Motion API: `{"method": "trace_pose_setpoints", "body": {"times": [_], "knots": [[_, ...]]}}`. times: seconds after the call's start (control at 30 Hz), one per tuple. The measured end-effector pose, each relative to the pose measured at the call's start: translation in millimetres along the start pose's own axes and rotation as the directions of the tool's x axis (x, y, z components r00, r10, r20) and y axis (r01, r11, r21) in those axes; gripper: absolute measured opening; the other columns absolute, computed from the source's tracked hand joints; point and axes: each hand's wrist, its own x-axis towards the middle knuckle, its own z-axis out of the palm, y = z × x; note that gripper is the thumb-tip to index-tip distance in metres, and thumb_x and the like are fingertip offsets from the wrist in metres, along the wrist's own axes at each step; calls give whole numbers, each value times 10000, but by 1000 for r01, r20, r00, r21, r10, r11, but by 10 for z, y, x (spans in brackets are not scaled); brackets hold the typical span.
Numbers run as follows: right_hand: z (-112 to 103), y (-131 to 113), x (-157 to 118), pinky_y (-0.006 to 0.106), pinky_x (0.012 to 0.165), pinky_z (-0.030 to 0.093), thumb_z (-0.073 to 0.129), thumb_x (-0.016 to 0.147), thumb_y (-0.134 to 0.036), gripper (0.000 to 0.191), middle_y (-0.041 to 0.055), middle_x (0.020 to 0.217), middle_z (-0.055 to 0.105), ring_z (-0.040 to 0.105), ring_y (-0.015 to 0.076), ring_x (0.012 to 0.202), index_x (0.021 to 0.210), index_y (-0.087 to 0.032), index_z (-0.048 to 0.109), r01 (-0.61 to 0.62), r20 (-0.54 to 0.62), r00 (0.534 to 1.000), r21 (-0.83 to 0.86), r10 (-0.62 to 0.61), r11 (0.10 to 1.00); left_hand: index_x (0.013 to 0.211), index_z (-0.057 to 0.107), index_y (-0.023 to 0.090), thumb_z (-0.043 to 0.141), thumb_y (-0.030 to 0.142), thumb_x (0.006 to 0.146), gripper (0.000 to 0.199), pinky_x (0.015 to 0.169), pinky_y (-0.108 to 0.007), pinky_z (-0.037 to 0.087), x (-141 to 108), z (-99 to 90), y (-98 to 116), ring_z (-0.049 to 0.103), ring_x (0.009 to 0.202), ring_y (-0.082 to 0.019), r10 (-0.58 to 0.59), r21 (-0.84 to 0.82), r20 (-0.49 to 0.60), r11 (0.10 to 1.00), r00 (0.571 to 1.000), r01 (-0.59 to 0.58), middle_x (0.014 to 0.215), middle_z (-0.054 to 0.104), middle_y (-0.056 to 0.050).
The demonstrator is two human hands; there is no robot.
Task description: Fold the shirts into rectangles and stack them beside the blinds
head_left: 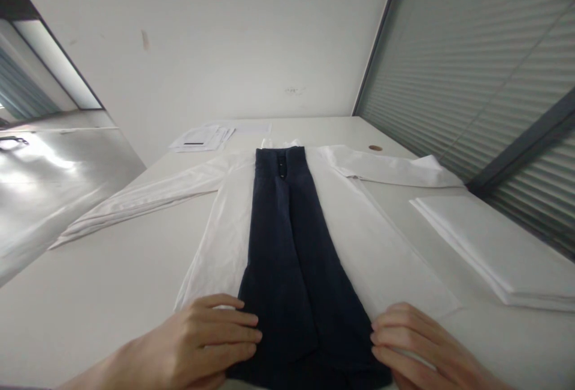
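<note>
A dark navy skirt-like garment (283,246) with a buttoned waistband lies lengthwise on top of a white long-sleeved garment (372,246), whose sleeves spread to both sides. At the lower left edge of the navy cloth is my left hand (215,336), its fingers close together and laid over the fabric. My right hand (413,342) touches the lower right edge with bent fingertips. Both thumbs are hidden, so whether either hand pinches the cloth does not show.
Folded white cloth (503,246) rests at the right of the white table (130,270). Papers (202,138) lie at the far left, and a round brown spot (375,148) is at the far right. Blinds (471,78) line the right side, beyond the table edge.
</note>
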Motion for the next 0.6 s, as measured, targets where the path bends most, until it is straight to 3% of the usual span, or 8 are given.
{"method": "trace_pose_setpoints", "body": {"times": [0.13,0.2,0.27,0.33,0.4,0.47,0.53,0.6], "knots": [[-119,213,334,340,812,554,523,864,-36,362,64,922,692,661,210,926,1128,-262,624,-87,-170,979,166,116,982,1275,620,197,505,106,950,356,1017,-336,509,142,-242,-250,658,1140,-208,-193,-232,-148,960,970,155,1172,726,-86],[-168,393,558,337,769,551,506,917,-101,250,68,914,685,662,210,893,1053,-262,641,-140,-223,954,259,200,956,1150,708,196,515,195,975,260,909,-317,549,256,-327,-473,694,1028,-218,-393,-364,-158,876,906,316,1093,745,-79],[-174,627,780,336,750,548,514,949,-217,138,72,886,683,661,211,843,937,-232,651,-264,-227,908,344,353,901,1010,753,163,548,336,970,271,804,-307,562,384,-355,-755,704,910,-228,-591,-483,-121,737,797,473,957,753,-72],[-120,901,970,320,728,546,536,938,-342,182,58,844,680,654,205,806,888,-210,649,-430,-187,820,419,540,799,823,729,126,600,468,917,378,723,-305,559,502,-316,-1063,689,780,-214,-704,-650,-85,575,705,497,797,721,-69],[-5,1187,1107,286,647,534,544,911,-413,239,35,761,657,636,181,720,860,-199,638,-515,-97,756,522,648,680,834,697,119,653,547,853,430,686,-308,558,589,-219,-1359,676,720,-194,-786,-788,13,372,618,490,765,698,-63],[156,1450,1177,258,546,504,565,874,-454,271,7,664,617,602,154,597,848,-190,623,-590,41,698,598,715,542,894,683,117,706,576,793,471,644,-295,552,640,-86,-1614,672,680,-178,-817,-830,133,217,561,513,793,697,-64],[335,1666,1184,238,471,462,580,858,-452,262,-14,602,584,570,136,510,821,-193,597,-683,144,608,596,781,422,915,671,115,739,588,751,505,589,-278,538,664,55,-1815,659,624,-164,-840,-819,199,140,506,556,792,693,-63],[497,1827,1150,232,445,427,576,870,-404,220,-23,564,578,556,134,471,795,-197,587,-760,171,529,531,831,375,887,655,116,761,584,727,506,531,-263,518,677,176,-1959,634,562,-153,-873,-789,220,102,434,606,729,676,-49]]}}
